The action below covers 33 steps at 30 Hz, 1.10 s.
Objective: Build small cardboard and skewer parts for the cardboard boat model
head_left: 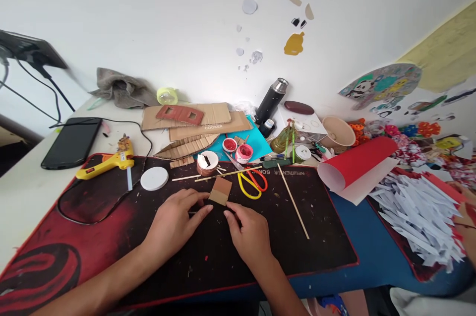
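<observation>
A small piece of cardboard (220,191), reddish brown on its upper part and tan below, lies on the black and red mat (316,256). My left hand (176,219) is at its left edge, fingers bent, with thumb and forefinger apart near its lower left corner. At the lower right corner, my right hand (249,231) touches the cardboard with its fingertips, fingers curled. Just above lie a thin wooden stick (223,174) and scissors (254,183) with yellow and red handles. Behind them stand a round lidded pot (207,161) and small red paint pots (244,153).
A yellow glue gun (107,164), its cable, a phone (72,142) and a white lid (154,178) lie left. Cardboard pieces (208,113) and a black flask (271,100) are behind. Red paper (364,162), white paper strips (420,217) and another person's hand (466,219) are right.
</observation>
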Motion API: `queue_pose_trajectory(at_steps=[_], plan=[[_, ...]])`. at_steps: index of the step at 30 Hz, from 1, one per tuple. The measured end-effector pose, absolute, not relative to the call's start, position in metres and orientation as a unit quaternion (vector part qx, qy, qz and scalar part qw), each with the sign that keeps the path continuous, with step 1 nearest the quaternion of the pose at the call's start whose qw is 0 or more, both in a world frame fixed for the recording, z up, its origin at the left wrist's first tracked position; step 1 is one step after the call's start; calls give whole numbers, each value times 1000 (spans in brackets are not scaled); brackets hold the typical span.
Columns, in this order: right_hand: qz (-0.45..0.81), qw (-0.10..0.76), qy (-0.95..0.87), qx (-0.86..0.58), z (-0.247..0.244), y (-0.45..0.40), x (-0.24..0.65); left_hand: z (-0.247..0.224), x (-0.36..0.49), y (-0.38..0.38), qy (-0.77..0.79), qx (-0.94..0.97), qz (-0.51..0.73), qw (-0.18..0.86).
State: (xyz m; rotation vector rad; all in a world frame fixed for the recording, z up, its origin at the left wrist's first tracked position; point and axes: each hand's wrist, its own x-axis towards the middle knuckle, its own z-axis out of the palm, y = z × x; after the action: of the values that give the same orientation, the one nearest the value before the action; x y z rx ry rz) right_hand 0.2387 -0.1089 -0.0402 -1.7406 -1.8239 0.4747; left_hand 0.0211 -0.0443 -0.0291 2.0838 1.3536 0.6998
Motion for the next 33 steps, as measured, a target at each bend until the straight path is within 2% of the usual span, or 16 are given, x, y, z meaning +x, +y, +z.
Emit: queue_pose_trajectory(at_steps=[9,22,29,33], plan=[[193,300,-687,-632,-38,-109,240,-23,30,-36,569,707,237,347],[202,332,-689,-611,-36,-110,240,-2,34,-33,584,649,179,452],[265,402,-650,-587,-33,-114,244,49,21,-32,566,604,206,522],[281,394,-647,-590,-34,-111,245,81,13,26,603,622,235,441]])
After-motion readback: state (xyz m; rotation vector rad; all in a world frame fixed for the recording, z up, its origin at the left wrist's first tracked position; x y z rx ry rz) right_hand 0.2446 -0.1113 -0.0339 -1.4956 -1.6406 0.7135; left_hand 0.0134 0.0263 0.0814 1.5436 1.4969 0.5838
